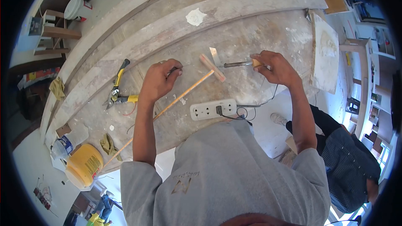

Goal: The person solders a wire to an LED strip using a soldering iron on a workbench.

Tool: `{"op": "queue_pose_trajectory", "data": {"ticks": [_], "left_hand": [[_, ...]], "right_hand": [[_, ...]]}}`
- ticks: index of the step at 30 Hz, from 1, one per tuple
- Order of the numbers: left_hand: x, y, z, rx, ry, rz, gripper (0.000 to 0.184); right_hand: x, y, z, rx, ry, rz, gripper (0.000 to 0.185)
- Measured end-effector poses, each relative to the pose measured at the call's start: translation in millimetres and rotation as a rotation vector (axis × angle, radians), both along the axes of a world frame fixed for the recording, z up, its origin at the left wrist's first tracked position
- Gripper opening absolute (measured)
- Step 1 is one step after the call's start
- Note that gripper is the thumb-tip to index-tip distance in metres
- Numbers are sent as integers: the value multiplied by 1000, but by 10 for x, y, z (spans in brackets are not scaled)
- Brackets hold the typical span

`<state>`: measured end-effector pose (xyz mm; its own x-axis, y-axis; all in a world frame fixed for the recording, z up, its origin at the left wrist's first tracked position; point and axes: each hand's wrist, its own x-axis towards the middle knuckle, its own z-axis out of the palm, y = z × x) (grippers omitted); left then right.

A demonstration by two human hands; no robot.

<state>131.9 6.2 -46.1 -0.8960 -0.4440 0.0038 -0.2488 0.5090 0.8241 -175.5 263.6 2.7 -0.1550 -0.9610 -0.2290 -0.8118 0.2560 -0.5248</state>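
Grey fabric shirt [234, 171] nearest; both my arms reach forward, hands apart, right hand [275, 68] curled round a metal-barrelled soldering iron [238, 64], left hand [161, 79] pinching a thin dark piece [174, 70], too small to identify. Iron points left toward a small wooden block [212, 68] between my hands, on the dusty, scuffed bench [268, 33].

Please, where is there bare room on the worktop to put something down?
Bare worktop lies between the right hand and the curved board beyond it, continuing rightward to the whitish panel. Crowded: around the power strip with its cord; the left corner, with yellow jug, bottle and rag.
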Motion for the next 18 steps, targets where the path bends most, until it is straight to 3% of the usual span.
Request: {"op": "queue_pose_trajectory", "data": {"ticks": [8,11,16,18], "left_hand": [[-34,70,-69,7,-19,53,9],[-98,175,-78,123,-17,64,10],[-173,334,46,-124,43,54,17],[-117,467,321,-127,47,105,17]], "right_hand": [[41,-17,28,90,-7,-25,40],[33,2,10,64,-8,-10,40],[33,30,20,10,-23,19,41],[39,69,45,-21,-7,8,41]]}}
